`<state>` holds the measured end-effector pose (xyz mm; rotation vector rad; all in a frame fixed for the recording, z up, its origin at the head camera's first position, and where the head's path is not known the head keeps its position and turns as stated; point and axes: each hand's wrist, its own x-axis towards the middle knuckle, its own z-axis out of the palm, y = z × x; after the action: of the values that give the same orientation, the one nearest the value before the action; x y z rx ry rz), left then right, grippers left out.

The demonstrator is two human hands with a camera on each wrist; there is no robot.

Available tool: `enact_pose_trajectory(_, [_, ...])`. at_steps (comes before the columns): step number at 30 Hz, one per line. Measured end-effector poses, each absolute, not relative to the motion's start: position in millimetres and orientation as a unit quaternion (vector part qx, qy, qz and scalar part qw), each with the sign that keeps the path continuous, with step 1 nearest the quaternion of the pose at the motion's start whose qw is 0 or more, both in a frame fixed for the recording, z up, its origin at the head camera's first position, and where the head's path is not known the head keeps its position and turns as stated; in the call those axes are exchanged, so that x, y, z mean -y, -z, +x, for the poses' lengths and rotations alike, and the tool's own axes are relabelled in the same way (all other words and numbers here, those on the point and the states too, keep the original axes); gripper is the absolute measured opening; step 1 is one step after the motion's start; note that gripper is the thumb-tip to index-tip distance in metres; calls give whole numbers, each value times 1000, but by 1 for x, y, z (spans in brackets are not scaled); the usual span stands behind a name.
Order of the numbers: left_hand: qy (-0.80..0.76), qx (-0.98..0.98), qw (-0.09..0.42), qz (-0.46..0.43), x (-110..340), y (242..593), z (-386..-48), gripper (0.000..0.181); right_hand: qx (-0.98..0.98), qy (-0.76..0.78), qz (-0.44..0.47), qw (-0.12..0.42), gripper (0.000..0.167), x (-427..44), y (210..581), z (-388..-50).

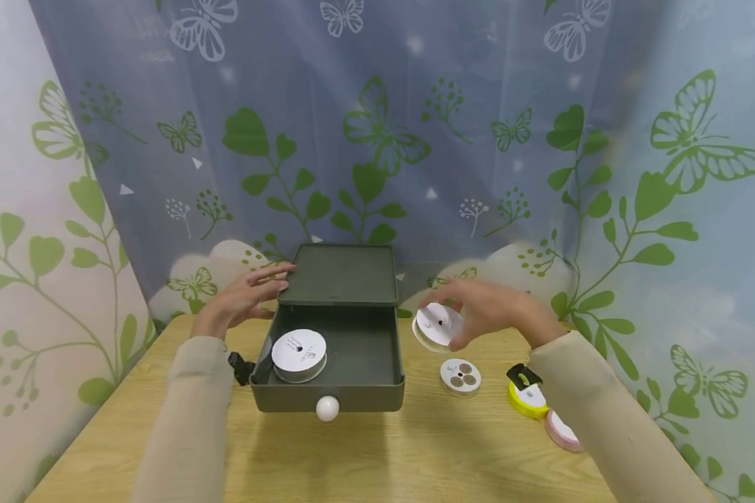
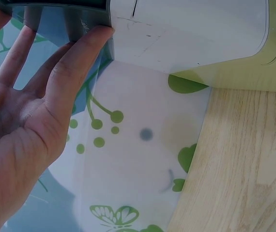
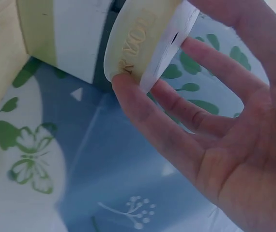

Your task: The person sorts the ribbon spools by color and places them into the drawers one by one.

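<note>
A dark grey box (image 1: 342, 276) stands on the table with its drawer (image 1: 365, 398) pulled out toward me. Inside the drawer, at the left, lies a white-faced ribbon spool (image 1: 299, 351). My left hand (image 1: 242, 299) touches the box's left side near the top with its fingers extended; the fingertips also show against the box in the left wrist view. To the right of the drawer, my right hand (image 1: 487, 311) holds another ribbon spool (image 1: 435, 325) between thumb and fingers, above the table. Its cream ribbon (image 3: 138, 41) bears raised gold letters in the right wrist view.
A small spool with brown discs on its face (image 1: 460, 377) lies right of the drawer. Farther right lie a yellow spool (image 1: 528, 405) and a pink spool (image 1: 561, 430), partly behind my right forearm. A white knob (image 1: 327, 409) sticks out from the drawer front. A patterned curtain (image 1: 377, 140) hangs behind.
</note>
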<state>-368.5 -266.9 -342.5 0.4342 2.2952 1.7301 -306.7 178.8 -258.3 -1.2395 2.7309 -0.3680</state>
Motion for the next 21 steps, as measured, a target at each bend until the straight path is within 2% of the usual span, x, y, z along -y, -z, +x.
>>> enact_pose_trajectory(6, [-593, -781, 119, 157, 267, 342, -368, 61, -902, 106, -418, 30, 68, -161, 241, -301])
enact_pose_trajectory(14, [-596, -780, 118, 150, 267, 342, -368, 60, -898, 72, -434, 23, 69, -131, 224, -295])
enact_pose_trajectory(21, [-594, -781, 120, 153, 267, 343, -369, 61, -893, 37, -446, 46, 69, -102, 217, -297])
